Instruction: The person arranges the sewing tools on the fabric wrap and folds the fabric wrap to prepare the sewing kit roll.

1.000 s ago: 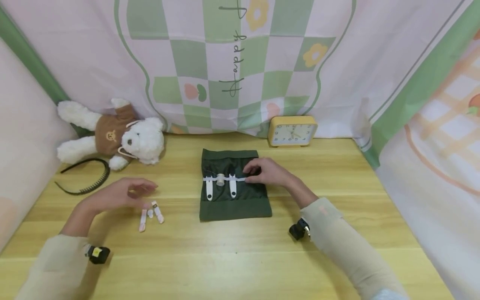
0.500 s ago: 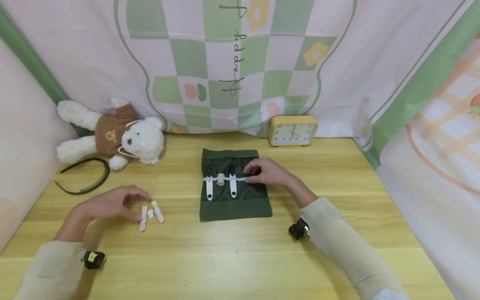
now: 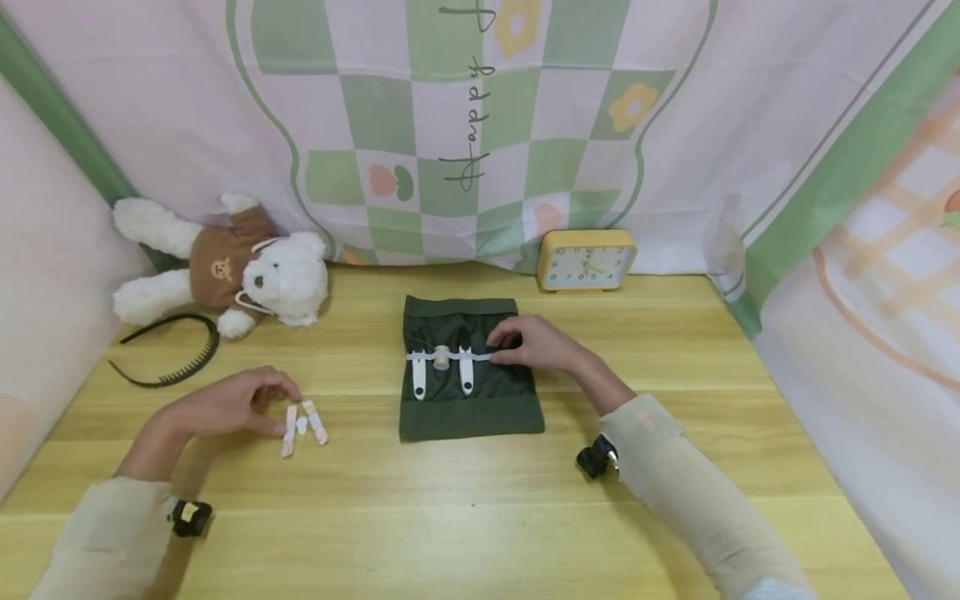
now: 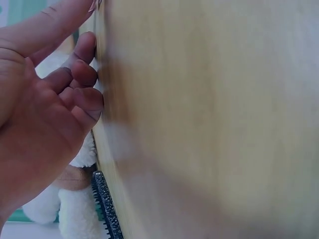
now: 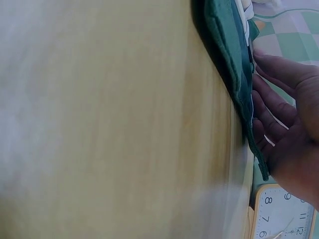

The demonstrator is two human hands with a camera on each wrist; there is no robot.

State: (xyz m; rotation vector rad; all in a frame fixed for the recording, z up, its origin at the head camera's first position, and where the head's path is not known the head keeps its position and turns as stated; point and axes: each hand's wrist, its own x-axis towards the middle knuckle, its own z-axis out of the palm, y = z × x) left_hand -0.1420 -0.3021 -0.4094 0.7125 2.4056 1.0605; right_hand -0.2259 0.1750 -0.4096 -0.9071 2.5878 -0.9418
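In the head view my left hand [image 3: 225,402] is at two narrow pink-and-white strips, its thumb and forefinger pinching the upper end of the nearer strip [image 3: 288,432]. The other strip [image 3: 316,423] lies just right, with a small white piece [image 3: 302,425] between them. My right hand [image 3: 538,343] is over the right side of an unfolded dark green cloth pouch [image 3: 471,423], thumb and forefinger pinching its white elastic band [image 3: 482,357]. Under that band sit a thread spool [image 3: 441,359] and two white tools like nail clippers, one left [image 3: 419,379], one right [image 3: 467,375].
A white plush bear [image 3: 288,279] in a brown shirt lies at the back left, with a black toothed headband [image 3: 197,358] in front of it. A yellow clock [image 3: 587,261] stands behind the pouch against the patterned curtain [image 3: 450,108].
My left hand has come down and back to the strips, and the nearer one has shifted slightly with it in the last half second. The right hand stays at the elastic band.
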